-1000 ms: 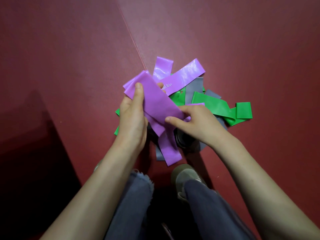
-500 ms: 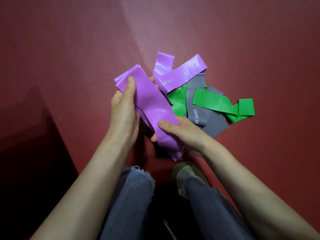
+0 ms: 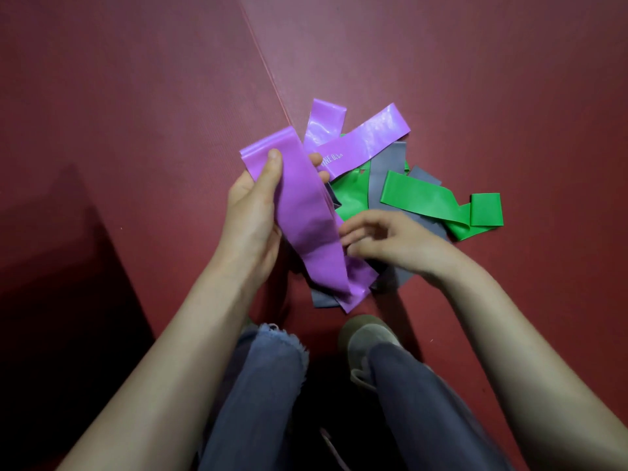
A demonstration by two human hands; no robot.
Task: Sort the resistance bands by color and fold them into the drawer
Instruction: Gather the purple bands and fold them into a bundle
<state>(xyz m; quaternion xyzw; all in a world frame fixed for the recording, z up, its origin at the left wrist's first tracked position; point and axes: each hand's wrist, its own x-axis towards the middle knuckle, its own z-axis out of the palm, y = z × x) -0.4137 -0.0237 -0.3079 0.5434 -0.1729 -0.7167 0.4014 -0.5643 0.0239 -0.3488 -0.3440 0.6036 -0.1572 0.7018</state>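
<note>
**A:** Start at the left. What is there?

**B:** The left hand (image 3: 253, 212) grips a purple band (image 3: 306, 215) near its upper end. The thumb lies across the front and the fingertips (image 3: 316, 160) show behind it. The band is wide, smooth and slightly glossy. It runs from the hand down to the right, and its lower end hangs over the pile beneath.

**A:** Can you read any writing?

**B:** There is none on the held band. Just to its right, a second purple band (image 3: 368, 141) lies slantwise on top of the pile with white print at its lower end. I can make out "NE", but the rest is blurred and partly behind the left fingertips. A third purple band (image 3: 324, 125) sticks out beneath it, pointing away from the person.

**A:** And the right hand?

**B:** The right hand (image 3: 390, 243) is low over the pile, with bent fingers at the right edge of the held band. It is blurred, so I cannot tell whether it pinches anything.

**A:** What else is in the pile?

**B:** All of it lies on a red mat (image 3: 136, 96). A grey band (image 3: 385, 175) runs under the purple ones, and another grey end shows at the near side. Right of that, a bright green band (image 3: 424, 198) lies across the grey. It is creased, and its far right end is folded back.
</note>
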